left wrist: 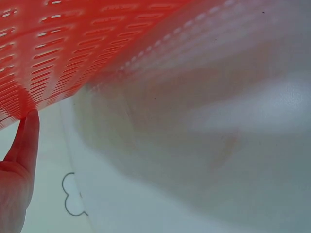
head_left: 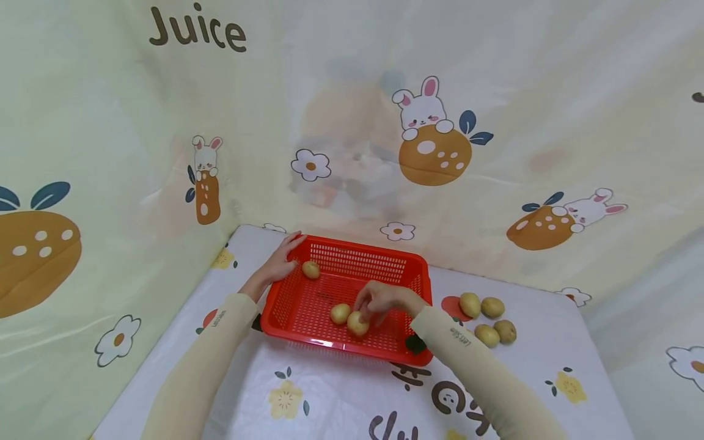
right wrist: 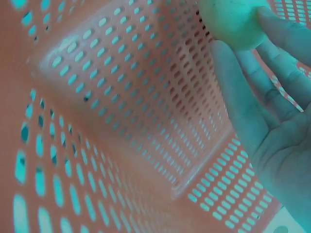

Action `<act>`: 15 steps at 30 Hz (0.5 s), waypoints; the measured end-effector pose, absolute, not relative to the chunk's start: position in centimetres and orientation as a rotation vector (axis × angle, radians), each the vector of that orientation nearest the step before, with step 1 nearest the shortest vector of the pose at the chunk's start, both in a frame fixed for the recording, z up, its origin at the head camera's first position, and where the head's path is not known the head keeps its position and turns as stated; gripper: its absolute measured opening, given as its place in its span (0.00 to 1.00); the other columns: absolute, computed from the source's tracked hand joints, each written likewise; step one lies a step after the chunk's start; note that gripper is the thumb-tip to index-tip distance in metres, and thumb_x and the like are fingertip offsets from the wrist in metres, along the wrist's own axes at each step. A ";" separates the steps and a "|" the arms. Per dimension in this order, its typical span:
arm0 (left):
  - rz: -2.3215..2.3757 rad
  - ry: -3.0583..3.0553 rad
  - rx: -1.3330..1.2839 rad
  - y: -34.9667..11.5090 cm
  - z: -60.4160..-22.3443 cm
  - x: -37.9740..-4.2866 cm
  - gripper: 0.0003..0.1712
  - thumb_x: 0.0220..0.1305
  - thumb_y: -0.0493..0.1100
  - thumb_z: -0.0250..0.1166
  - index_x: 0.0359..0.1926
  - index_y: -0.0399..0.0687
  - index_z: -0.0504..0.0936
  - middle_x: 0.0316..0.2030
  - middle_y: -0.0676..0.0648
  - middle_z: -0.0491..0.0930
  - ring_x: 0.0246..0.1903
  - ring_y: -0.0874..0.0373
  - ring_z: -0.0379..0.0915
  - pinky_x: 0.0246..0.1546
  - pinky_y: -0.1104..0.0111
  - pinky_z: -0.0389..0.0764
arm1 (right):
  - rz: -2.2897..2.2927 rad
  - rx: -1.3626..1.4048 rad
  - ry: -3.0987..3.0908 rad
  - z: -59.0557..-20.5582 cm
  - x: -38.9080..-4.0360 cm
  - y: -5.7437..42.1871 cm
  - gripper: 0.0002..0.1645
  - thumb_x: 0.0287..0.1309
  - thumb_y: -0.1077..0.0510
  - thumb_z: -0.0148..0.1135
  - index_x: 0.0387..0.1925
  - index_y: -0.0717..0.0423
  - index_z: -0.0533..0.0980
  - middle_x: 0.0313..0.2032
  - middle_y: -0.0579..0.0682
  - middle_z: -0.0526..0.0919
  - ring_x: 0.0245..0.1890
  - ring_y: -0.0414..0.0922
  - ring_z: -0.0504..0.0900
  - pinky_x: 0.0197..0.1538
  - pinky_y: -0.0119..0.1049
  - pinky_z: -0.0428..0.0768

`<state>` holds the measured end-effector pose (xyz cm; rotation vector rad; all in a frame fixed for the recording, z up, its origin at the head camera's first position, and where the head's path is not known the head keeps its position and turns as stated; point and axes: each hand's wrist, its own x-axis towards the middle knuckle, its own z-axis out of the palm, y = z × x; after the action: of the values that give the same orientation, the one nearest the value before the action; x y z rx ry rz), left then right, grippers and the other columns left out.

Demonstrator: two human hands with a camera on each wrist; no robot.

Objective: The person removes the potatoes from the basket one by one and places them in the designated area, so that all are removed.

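Note:
A red plastic basket (head_left: 341,346) with slotted walls stands on the table. My left hand (head_left: 279,263) holds its left rim near the far corner; in the left wrist view, straight fingers (left wrist: 30,136) touch the basket's outer wall (left wrist: 63,53). Inside the basket, my right hand (head_left: 379,298) pinches a potato (head_left: 358,324) low over the slotted floor. The right wrist view has this potato (right wrist: 233,24) between thumb and fingertips, partly cut off by the frame. Beside it lies a second potato (head_left: 340,313). A third potato (head_left: 310,269) rests near the far left corner.
Several loose potatoes (head_left: 487,335) lie on the table to the right of the basket. A patterned cloth (head_left: 324,397) covers the table. Printed sheets (head_left: 352,201) hang as walls behind and at both sides. A dark object (head_left: 415,344) shows at the basket's near right corner.

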<state>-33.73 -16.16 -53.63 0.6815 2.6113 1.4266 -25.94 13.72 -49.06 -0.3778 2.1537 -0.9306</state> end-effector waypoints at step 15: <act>1.433 2.626 0.705 -16.1 -53.9 -33.7 0.42 0.57 0.22 0.48 0.75 0.37 0.56 0.75 0.35 0.44 0.74 0.36 0.39 0.66 0.41 0.55 | -1.043 -0.317 2.173 -48.6 -26.2 16.9 0.12 0.55 0.61 0.69 0.42 0.60 0.84 0.35 0.52 0.85 0.34 0.46 0.82 0.39 0.42 0.84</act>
<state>-33.71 -16.12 -53.85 0.7052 2.6258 1.4331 -26.17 16.89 -48.59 -0.3173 2.1731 -1.0429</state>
